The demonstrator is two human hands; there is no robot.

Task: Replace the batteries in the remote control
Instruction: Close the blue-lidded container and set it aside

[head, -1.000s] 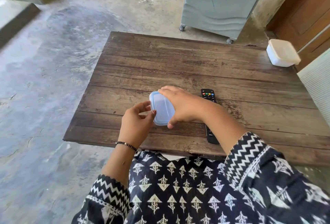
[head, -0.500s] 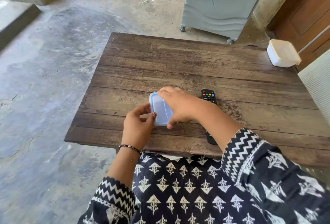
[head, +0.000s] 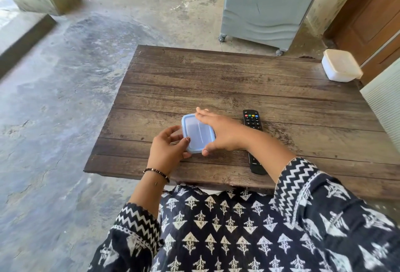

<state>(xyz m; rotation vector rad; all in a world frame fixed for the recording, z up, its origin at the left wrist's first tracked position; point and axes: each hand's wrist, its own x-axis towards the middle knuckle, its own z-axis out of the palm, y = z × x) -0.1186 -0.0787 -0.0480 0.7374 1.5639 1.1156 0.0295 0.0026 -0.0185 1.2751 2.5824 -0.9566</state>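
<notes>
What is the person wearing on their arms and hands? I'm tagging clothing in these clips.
Both arms wear dark navy sleeves printed with white tree-like motifs, ending in black-and-white zigzag cuffs pushed up the forearms. The left hand has a thin dark beaded bracelet at the wrist and dark-painted nails. The right hand is bare: no rings or watch visible.

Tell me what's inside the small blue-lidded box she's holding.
Cannot tell. The blue lid covers the box, both hands grip its edges: left hand, right hand. The lid looks translucent but reveals no contents. The remote lies beside it.
</notes>
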